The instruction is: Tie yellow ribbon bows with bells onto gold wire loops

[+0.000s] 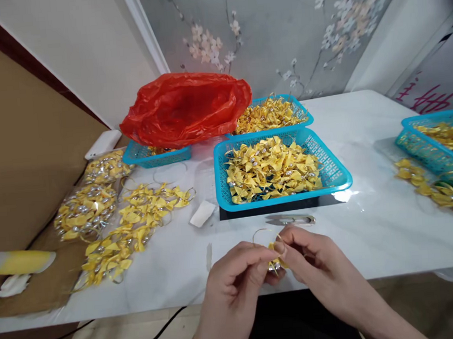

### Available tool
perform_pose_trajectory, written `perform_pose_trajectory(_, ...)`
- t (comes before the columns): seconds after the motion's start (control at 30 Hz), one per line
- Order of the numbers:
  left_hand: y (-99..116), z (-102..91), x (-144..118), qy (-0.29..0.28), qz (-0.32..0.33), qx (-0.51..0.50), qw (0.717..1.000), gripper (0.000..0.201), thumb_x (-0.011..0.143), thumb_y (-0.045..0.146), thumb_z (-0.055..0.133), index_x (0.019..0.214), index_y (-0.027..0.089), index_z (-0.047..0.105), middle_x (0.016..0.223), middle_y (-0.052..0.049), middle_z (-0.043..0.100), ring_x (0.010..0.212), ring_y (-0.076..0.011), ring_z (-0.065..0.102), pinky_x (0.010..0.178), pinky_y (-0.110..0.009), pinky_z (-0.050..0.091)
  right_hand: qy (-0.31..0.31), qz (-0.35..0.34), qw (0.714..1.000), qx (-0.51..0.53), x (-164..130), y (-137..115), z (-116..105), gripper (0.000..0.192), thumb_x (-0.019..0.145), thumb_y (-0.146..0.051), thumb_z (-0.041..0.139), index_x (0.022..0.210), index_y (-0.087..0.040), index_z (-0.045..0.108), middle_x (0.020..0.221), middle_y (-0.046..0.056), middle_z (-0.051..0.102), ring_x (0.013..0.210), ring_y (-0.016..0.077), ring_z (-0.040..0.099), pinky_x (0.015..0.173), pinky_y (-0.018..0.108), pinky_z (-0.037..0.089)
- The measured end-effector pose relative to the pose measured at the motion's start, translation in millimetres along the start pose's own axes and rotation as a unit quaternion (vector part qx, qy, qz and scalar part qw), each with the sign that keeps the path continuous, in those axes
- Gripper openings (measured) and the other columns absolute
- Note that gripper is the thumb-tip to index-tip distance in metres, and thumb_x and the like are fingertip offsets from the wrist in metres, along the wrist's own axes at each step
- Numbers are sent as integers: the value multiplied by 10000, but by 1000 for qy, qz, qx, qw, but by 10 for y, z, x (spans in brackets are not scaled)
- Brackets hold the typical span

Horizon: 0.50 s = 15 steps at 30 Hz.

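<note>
Near the table's front edge, my left hand (239, 281) and my right hand (316, 261) meet around a small yellow ribbon flower (274, 265) with silvery beads. Both are closed, pinching it with thumb and fingertips. A thin curved wire or cord rises from between the fingers, and most of the flower is hidden by them. Just beyond my hands lie small thread snips (291, 220). Behind the snips stands a blue plastic basket (286, 202) filled with similar yellow flowers.
A red plastic bag (186, 110) covers part of a blue basket (157, 158) at the back. Loose yellow flowers (133, 229) and bagged ones (86, 212) lie left. More baskets stand behind and at right (436, 142). A white paper piece (202, 213) lies mid-table.
</note>
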<state>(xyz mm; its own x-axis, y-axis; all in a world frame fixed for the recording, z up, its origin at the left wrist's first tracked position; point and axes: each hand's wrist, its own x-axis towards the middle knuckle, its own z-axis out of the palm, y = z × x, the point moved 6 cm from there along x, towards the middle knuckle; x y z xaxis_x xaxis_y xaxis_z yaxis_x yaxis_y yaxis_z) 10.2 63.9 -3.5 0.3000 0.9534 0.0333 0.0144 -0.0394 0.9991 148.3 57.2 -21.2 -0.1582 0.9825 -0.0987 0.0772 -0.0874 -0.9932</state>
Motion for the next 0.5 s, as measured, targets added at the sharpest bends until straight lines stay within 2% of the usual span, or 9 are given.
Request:
perform_pose_trajectory(0.13, 77, -43, 7, 19, 47, 66, 997, 253, 913, 82, 576, 933, 247, 767, 779, 7, 697, 695, -106, 679, 656, -171, 557, -5, 3, 1000, 13, -12, 34, 12, 318, 981, -424, 509, 780, -200, 611, 725, -3, 556, 655, 128, 495, 670, 229, 469)
perform_pose_trajectory(0.23, 114, -49, -5, 49, 108, 127, 985, 298, 896, 31, 577, 968, 259, 755, 847, 10, 726, 734, -91, 688, 681, -141, 548, 5, 15, 1000, 24, -57, 56, 27, 298, 962, -435, 545, 788, -201, 607, 747, -7, 543, 672, 126, 488, 625, 219, 430)
perform_pose_trajectory(0.37, 142, -1, -46, 75, 190, 216, 955, 342, 877, -24, 558, 1046, 215, 734, 924, -17, 734, 883, -94, 701, 809, -123, 532, 48, 6, 998, 37, -121, 42, 83, 275, 959, -400, 550, 766, -205, 569, 753, -20, 499, 649, 122, 441, 571, 235, 370)
perform_pose_trajectory(0.43, 152, 9, -59, 84, 209, 234, 946, 349, 877, -33, 546, 1068, 194, 729, 941, -29, 731, 917, -95, 698, 842, -123, 525, 71, -5, 997, 30, -137, 40, 108, 266, 957, -383, 552, 762, -203, 576, 756, -18, 507, 636, 120, 435, 558, 243, 351)
perform_pose_trajectory(0.5, 149, -1, -53, 85, 197, 233, 949, 330, 880, -18, 554, 1064, 190, 734, 923, -27, 733, 886, -93, 700, 822, -122, 531, 86, -6, 996, 23, -137, 67, 113, 274, 950, -389, 563, 755, -198, 586, 753, -13, 512, 637, 121, 434, 558, 247, 348)
